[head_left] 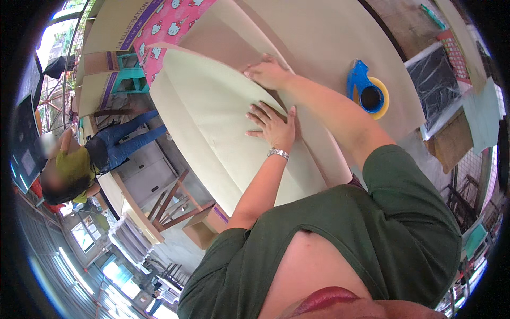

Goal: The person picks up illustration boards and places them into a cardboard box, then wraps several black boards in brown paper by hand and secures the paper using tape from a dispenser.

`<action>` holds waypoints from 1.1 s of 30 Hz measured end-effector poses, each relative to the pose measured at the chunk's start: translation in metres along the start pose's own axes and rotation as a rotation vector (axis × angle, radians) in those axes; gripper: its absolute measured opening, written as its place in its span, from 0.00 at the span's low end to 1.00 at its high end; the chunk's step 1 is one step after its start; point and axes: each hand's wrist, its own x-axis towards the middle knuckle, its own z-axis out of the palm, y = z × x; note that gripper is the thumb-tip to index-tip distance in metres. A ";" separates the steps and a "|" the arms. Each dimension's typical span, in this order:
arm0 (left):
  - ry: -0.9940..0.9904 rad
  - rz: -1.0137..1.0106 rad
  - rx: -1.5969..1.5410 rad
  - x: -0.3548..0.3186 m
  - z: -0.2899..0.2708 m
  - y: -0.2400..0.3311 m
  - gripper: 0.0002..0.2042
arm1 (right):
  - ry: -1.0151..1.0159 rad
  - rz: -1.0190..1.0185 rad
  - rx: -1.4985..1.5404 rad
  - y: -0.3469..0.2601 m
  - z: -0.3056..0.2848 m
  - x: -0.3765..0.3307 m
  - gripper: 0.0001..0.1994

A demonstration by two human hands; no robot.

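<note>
A large pale cream paper sheet lies before me with a lifted, folded flap along its right side. My left hand, with a metal-banded wristwatch above it, rests flat on this sheet with its fingers spread. Farther up, my right hand touches the flap's edge; its fingers are slightly bent and apart, and part of them is hard to make out. To the right of my right forearm, a blue tape dispenser with a yellowish tape roll lies on the tan surface.
Pink patterned paper shows at the far left of the sheet. Cardboard boxes and a teal stool stand beyond it. Another person in a yellow-green top stands at the left. A black plastic-wrapped item lies at the right.
</note>
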 end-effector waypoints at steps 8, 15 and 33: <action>-0.001 -0.029 0.033 0.000 0.007 0.002 0.41 | 0.532 0.326 0.135 0.044 0.092 -0.271 0.14; 0.000 -0.021 0.058 0.000 0.015 -0.002 0.40 | 0.738 0.208 0.084 0.044 0.069 -0.148 0.13; 0.044 -0.105 -0.074 0.032 -0.028 0.014 0.25 | 0.215 -0.108 -0.658 0.050 -0.005 -0.048 0.34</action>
